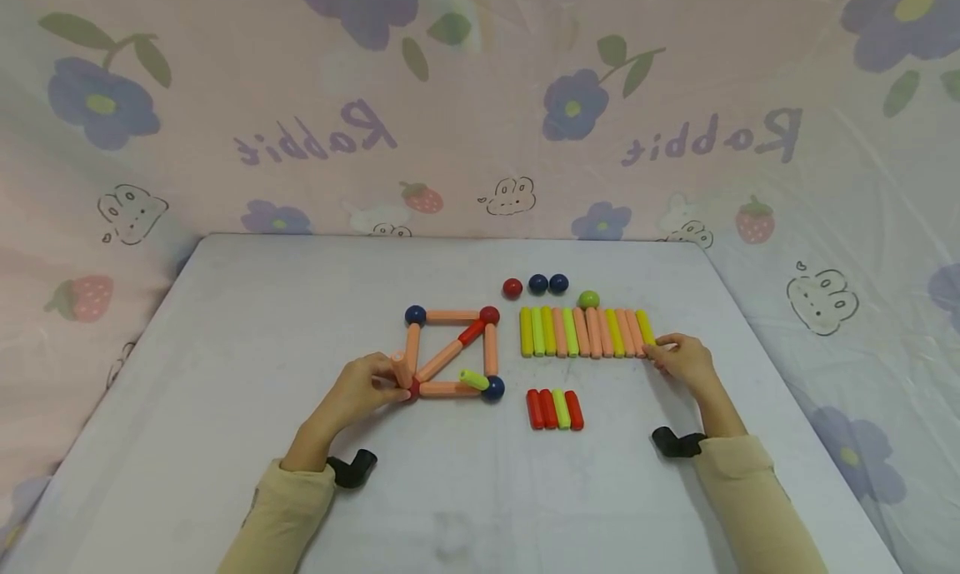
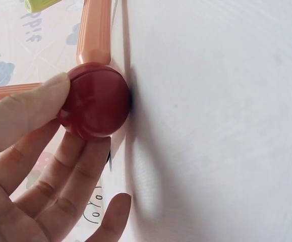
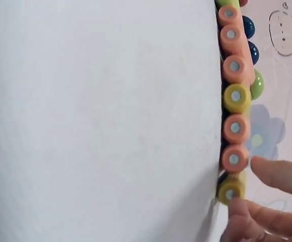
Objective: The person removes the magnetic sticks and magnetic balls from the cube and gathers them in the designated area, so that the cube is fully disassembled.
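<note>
My left hand (image 1: 371, 384) pinches a red ball (image 2: 96, 101) between thumb and fingers at the near left corner of a flat square of building rods. An orange rod (image 1: 402, 368) rises from that ball. The frame has orange sides, blue balls (image 1: 416, 315) at two corners, another red ball (image 1: 489, 315) and a diagonal of orange and red rods (image 1: 471, 333). A green rod (image 1: 473, 380) slants up from the near right ball. My right hand (image 1: 684, 361) touches the yellow rod (image 3: 230, 190) ending a row; its thumb is apart, beside the neighbouring orange rod (image 3: 234, 159).
Red, blue and green loose balls (image 1: 538, 284) lie behind the row of yellow, green and orange rods (image 1: 561, 332). A short row of red and green rods (image 1: 549, 409) lies nearer me. A patterned curtain (image 1: 480, 99) hangs behind the white table (image 1: 465, 507).
</note>
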Tool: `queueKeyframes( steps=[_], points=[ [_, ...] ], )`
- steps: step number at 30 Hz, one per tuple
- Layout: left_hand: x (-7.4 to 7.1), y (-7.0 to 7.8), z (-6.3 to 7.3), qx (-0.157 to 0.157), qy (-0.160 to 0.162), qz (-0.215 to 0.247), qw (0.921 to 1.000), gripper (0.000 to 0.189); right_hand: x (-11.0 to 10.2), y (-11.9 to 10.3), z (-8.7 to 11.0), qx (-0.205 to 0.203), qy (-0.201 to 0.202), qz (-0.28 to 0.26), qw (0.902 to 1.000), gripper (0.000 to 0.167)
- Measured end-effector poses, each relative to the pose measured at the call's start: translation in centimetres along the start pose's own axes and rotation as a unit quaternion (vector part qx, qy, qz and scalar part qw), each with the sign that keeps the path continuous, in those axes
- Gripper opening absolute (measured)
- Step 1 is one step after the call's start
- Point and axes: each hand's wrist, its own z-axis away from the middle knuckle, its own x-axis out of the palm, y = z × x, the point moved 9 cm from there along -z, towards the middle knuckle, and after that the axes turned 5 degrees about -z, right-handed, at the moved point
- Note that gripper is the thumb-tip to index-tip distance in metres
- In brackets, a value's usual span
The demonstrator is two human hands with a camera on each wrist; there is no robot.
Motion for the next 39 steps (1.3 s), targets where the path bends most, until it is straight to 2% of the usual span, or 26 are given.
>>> queueKeyframes(
  steps=[6, 11, 20, 26, 30, 34, 39],
  points=[
    [-0.1, 0.0, -0.1, 0.002, -0.001, -0.003, 1.0000, 0.008, -0.1, -3.3, 2.1, -0.067, 0.056, 0.034, 0.9956, 0.044],
    [-0.2, 0.1, -0.1, 0.004, 0.002, -0.004, 1.0000, 0.009, 2.3, -7.0, 4.4, -0.127, 0.059, 0.005, 0.9901, 0.033],
    [-0.1, 0.0, -0.1, 0.005, 0.008, -0.006, 0.9999, 0.010, 8.3, -12.5, 7.3, -0.218, -0.013, -0.052, 0.9745, 0.026],
    [0.1, -0.3, -0.1, 0.008, 0.005, -0.006, 0.9999, 0.010, 11.0, -16.2, 9.0, -0.298, -0.042, -0.063, 0.9515, 0.025],
    [0.0, -0.3, -0.1, 0.010, 0.004, -0.004, 0.9999, 0.009, 12.8, -18.5, 9.9, -0.336, -0.061, -0.076, 0.9370, 0.027],
    [-0.1, -0.3, -0.1, 0.010, 0.006, -0.003, 0.9999, 0.010, 14.7, -20.0, 10.3, -0.347, -0.096, -0.060, 0.9310, 0.034],
    [0.0, -0.4, -0.1, 0.004, 0.006, -0.003, 1.0000, 0.011, 16.4, -20.9, 10.2, -0.340, -0.122, -0.005, 0.9323, 0.037]
  ],
)
